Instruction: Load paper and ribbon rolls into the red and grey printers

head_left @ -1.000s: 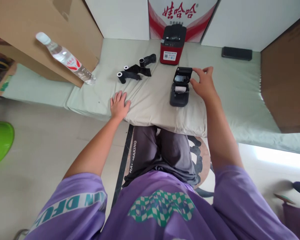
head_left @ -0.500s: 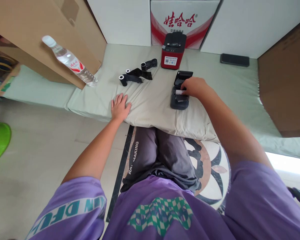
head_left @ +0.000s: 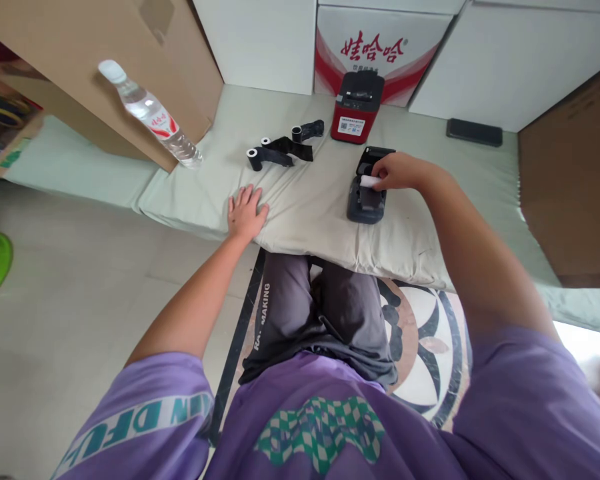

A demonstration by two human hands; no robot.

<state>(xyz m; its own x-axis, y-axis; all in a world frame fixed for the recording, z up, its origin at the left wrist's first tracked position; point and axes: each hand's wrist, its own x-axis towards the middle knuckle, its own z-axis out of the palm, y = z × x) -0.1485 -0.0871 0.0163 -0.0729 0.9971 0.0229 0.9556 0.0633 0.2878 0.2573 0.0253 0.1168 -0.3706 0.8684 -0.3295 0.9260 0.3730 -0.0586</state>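
Note:
My right hand [head_left: 396, 171] pinches the right end of a small white paper roll [head_left: 368, 181] at the compartment of a compact black printer [head_left: 366, 215]. The printer's lid [head_left: 373, 154] stands raised behind my fingertips. A dark strip hangs below the white roll, over the printer's front. Whether the roll rests in the compartment or is lifted slightly, I cannot tell. My left hand [head_left: 246, 215] lies flat near the padded surface's front edge, fingers spread, holding nothing. Beyond it lie several small rolls with black strips, one of them a black roll [head_left: 254, 160] with a white core.
Behind the printer stands a red and black box-shaped device [head_left: 351, 125] with a white label. A water bottle [head_left: 155, 119] is upright at the left by a cardboard box [head_left: 190, 73]. A dark flat case [head_left: 474, 132] lies at the back right, near another cardboard box [head_left: 575, 180].
My right fingers have shifted to the white roll's right end, and more of the roll shows. The view has moved slightly; my left hand stays flat on the surface.

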